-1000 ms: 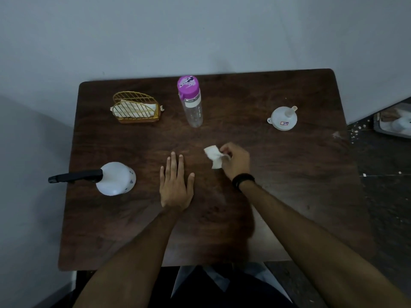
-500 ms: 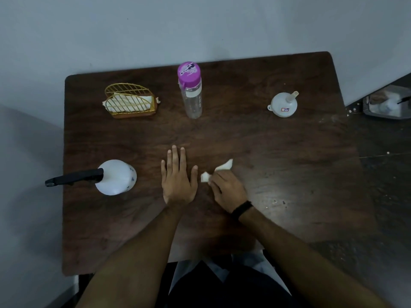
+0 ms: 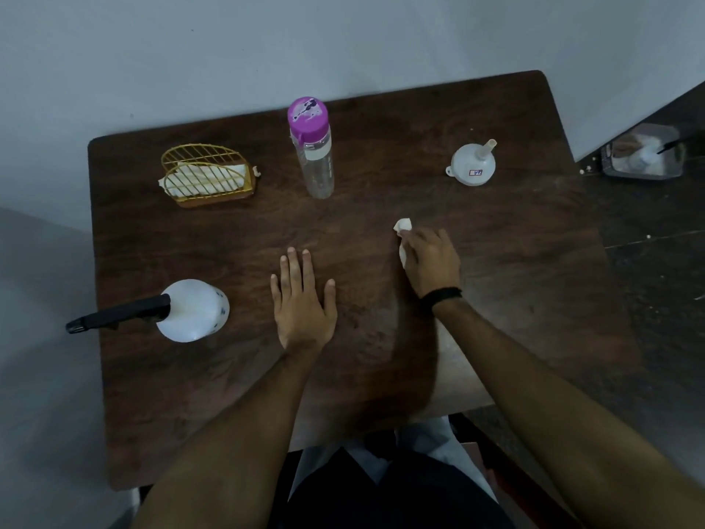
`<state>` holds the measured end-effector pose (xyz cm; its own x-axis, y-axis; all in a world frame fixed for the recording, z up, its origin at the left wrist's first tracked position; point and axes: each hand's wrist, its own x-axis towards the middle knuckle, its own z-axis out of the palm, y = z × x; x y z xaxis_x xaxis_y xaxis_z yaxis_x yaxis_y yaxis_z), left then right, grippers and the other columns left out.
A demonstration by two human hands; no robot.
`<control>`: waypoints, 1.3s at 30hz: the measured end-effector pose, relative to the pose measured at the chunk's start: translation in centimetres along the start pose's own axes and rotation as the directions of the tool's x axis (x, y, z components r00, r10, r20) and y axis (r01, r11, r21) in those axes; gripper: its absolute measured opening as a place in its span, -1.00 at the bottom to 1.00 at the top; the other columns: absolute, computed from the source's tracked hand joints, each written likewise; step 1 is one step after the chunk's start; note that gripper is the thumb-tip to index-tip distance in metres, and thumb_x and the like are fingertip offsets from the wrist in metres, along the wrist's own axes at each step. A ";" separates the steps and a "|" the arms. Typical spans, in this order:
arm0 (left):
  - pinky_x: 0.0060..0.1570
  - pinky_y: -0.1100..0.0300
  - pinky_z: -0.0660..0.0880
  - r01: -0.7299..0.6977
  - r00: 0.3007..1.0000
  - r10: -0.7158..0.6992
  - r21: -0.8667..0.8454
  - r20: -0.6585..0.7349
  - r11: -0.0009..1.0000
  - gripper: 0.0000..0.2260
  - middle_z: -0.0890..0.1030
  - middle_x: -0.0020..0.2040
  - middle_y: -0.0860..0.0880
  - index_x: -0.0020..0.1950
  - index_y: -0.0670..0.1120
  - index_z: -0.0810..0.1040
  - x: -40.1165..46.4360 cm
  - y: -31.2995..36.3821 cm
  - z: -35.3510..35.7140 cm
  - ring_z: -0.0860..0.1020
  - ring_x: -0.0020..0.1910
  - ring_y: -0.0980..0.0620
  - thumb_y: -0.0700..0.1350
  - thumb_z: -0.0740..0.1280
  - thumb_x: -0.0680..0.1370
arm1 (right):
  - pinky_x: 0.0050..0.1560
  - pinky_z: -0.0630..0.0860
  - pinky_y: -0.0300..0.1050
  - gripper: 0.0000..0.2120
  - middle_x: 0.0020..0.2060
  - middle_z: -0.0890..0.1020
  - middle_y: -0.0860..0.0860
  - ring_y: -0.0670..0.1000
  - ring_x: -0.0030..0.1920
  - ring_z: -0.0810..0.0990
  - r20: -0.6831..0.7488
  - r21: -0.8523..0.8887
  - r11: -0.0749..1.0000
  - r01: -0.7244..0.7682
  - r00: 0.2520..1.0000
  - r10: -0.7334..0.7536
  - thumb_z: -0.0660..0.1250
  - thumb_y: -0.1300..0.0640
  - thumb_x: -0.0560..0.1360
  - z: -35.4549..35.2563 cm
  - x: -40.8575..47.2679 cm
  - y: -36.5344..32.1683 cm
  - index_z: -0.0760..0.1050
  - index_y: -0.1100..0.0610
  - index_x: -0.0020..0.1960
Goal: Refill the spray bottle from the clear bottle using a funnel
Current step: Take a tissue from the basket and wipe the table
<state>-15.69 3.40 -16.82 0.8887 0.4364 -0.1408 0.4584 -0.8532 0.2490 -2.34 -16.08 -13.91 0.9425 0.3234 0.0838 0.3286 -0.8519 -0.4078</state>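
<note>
one hand (image 3: 305, 299) lies flat; right hand (image 3: 431, 261) grips tissue (image 3: 403, 225).

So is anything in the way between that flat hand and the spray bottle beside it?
Nothing visible. The left hand lies flat on the table, and only bare wood separates it from the spray bottle. The right hand is on the other side, holding a crumpled tissue.

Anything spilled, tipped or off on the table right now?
No spill is visible. The funnel sits upside down, spout up, at the far right. The right hand holds a crumpled tissue against the table, as if wiping. The clear bottle stands capped, and the spray bottle stands upright.
</note>
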 end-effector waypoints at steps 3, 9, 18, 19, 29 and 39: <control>0.58 -0.08 -0.02 -0.001 1.000 0.001 0.012 -0.004 1.000 -0.41 0.00 0.65 -0.07 0.64 -0.06 0.01 0.0 0.0 0.0 -0.05 0.62 -0.04 0.17 0.02 0.67 | 0.06 0.47 -0.05 -0.63 0.19 0.52 0.10 0.11 0.12 0.44 0.079 0.033 0.998 -0.044 0.996 0.042 0.31 0.02 0.56 0.9 -3.3 -0.7 0.47 0.15 0.31; 0.58 -0.06 -0.04 0.001 1.000 -0.001 0.019 -0.008 1.000 -0.40 -0.01 0.65 -0.08 0.64 -0.07 0.01 -0.1 0.1 -0.2 -0.04 0.62 -0.04 0.16 0.04 0.67 | -0.03 0.53 0.02 -0.80 -0.03 0.62 0.15 0.15 -0.06 0.57 0.146 0.239 0.956 0.173 0.966 -0.211 0.22 0.22 0.56 2.2 -9.1 -5.1 0.61 0.22 0.02; 0.58 -0.07 -0.04 -0.001 1.000 0.001 0.019 0.003 1.000 -0.41 -0.03 0.65 -0.07 0.64 -0.07 -0.01 -0.1 0.1 -0.1 -0.06 0.62 -0.05 0.17 0.00 0.68 | -0.09 0.54 -0.04 -0.62 0.05 0.52 0.10 0.06 -0.07 0.51 0.066 0.166 0.977 -0.137 0.990 0.128 0.22 0.32 0.55 0.6 -3.8 -1.6 0.46 0.09 0.33; 0.58 -0.07 -0.05 -0.001 1.000 0.001 0.019 0.003 1.000 -0.41 -0.03 0.65 -0.07 0.64 -0.07 -0.02 -0.1 0.1 -0.1 -0.07 0.62 -0.04 0.17 0.00 0.68 | -0.12 0.55 0.01 -0.64 0.01 0.51 0.10 0.06 -0.10 0.49 0.078 0.124 0.985 -0.124 0.990 0.115 0.24 0.35 0.53 0.6 -3.4 -1.3 0.50 0.11 0.28; 0.57 -0.09 -0.01 -0.001 1.000 0.001 0.017 -0.001 1.000 -0.41 -0.02 0.65 -0.08 0.64 -0.07 0.00 -0.1 0.1 -0.1 -0.05 0.62 -0.05 0.16 0.02 0.67 | -0.04 0.47 -0.14 -0.91 -0.10 0.51 0.01 -0.02 -0.08 0.48 0.254 0.362 0.932 -0.022 0.964 -0.076 0.36 0.14 0.42 1.0 -8.8 -6.0 0.49 0.12 -0.11; 0.57 -0.09 -0.01 -0.006 1.000 0.006 0.010 0.000 1.000 -0.41 -0.02 0.65 -0.08 0.64 -0.08 0.00 -0.1 0.0 0.0 -0.05 0.62 -0.06 0.17 0.01 0.68 | -0.17 0.53 -0.28 -0.91 -0.22 0.67 -0.14 -0.13 -0.16 0.62 0.180 0.417 0.805 -0.421 0.907 0.381 0.47 -0.01 0.45 -1.8 -1.5 1.0 0.66 -0.01 -0.11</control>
<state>-15.77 3.39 -16.77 0.8912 0.4316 -0.1393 0.4532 -0.8585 0.2398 -3.30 -18.18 -12.83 0.9689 0.0430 -0.2435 -0.1578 -0.6506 -0.7428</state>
